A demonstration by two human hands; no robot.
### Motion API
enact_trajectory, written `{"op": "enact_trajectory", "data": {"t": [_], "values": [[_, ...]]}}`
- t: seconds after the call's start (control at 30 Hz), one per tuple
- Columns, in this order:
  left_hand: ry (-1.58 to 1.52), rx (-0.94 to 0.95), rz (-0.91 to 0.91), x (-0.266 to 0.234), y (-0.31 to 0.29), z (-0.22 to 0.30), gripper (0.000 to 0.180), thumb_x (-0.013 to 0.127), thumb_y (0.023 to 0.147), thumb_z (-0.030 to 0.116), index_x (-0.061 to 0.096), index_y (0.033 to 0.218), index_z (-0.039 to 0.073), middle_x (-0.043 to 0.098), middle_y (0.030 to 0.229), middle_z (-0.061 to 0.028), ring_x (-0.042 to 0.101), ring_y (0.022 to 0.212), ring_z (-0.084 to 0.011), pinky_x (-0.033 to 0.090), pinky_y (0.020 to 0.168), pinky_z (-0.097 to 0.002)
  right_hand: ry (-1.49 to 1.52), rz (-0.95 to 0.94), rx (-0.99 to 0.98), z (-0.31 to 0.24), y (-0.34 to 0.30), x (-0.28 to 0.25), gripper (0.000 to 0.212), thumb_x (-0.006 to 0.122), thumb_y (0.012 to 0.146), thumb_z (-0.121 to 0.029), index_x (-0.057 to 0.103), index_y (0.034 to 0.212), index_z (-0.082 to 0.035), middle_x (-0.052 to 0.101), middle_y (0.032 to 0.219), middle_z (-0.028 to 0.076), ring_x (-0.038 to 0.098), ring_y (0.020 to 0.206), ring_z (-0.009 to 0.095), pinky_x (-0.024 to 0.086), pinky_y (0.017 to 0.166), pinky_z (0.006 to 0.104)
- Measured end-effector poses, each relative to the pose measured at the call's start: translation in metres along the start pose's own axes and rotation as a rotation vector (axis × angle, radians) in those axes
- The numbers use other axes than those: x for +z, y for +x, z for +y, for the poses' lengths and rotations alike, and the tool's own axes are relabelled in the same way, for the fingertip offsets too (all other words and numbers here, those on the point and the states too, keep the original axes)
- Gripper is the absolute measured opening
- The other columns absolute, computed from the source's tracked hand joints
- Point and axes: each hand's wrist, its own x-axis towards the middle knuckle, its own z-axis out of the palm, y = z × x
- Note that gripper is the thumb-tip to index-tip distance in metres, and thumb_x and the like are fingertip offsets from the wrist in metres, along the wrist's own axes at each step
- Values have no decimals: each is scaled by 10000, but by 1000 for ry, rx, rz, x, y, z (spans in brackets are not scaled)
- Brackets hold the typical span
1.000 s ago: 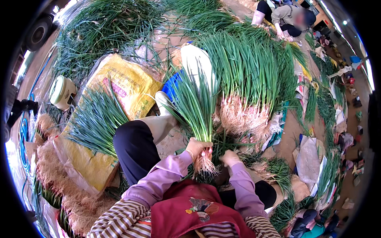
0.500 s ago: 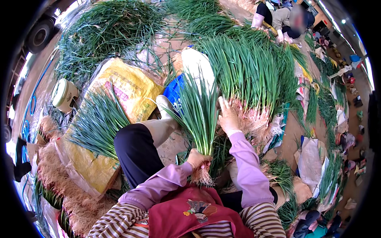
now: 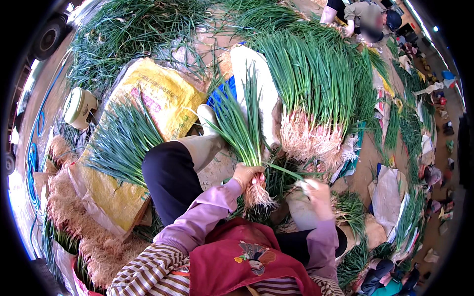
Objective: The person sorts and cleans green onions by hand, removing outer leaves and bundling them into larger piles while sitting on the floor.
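Observation:
My left hand (image 3: 249,173) grips a bunch of green onions (image 3: 242,128) just above the roots, which hang below my fist while the leaves fan up and away from me. My right hand (image 3: 316,192), blurred, is low beside my right knee. It appears closed on a single green onion stalk (image 3: 284,171) that reaches toward the bunch. A large pile of green onions (image 3: 311,84) with pale roots lies just beyond both hands.
On a yellow sack (image 3: 158,98) to my left lies a second heap of green onions (image 3: 121,143). Cut roots (image 3: 69,207) are piled at the lower left. A pale round scale (image 3: 79,106) sits at the left. Another person (image 3: 365,17) crouches at the far top right.
My right hand reached out to the big pile's roots and has come back down beside the bunch with a stalk. My left hand kept hold of the bunch.

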Motion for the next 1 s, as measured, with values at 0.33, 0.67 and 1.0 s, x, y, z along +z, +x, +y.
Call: {"op": "enact_trajectory", "data": {"t": [0.33, 0.67, 1.0], "values": [[180, 161, -137, -8, -12, 14, 157, 663, 743, 87, 629, 619, -4, 616, 544, -80, 501, 347, -101, 330, 300, -211, -61, 666, 0, 96, -19, -97, 165, 538, 847, -134, 660, 868, -26, 584, 674, 4, 490, 560, 89, 370, 505, 250], [421, 87, -408, 21, -38, 13, 186, 686, 787, 188, 645, 675, 46, 633, 590, -32, 558, 397, -75, 343, 299, -162, 176, 15, -18, 40, 38, 48, 337, 639, 845, -201, 580, 1121, -18, 639, 945, 79, 586, 744, 102, 475, 711, 254], [96, -107, -539, 1, -6, -14, 209, 649, 786, 62, 596, 977, -6, 632, 683, -102, 556, 421, -144, 375, 312, -213, 592, 187, 206, 58, 57, 72, 170, 543, 885, -127, 581, 961, 20, 632, 752, 104, 458, 355, 115, 333, 251, 237]]}}
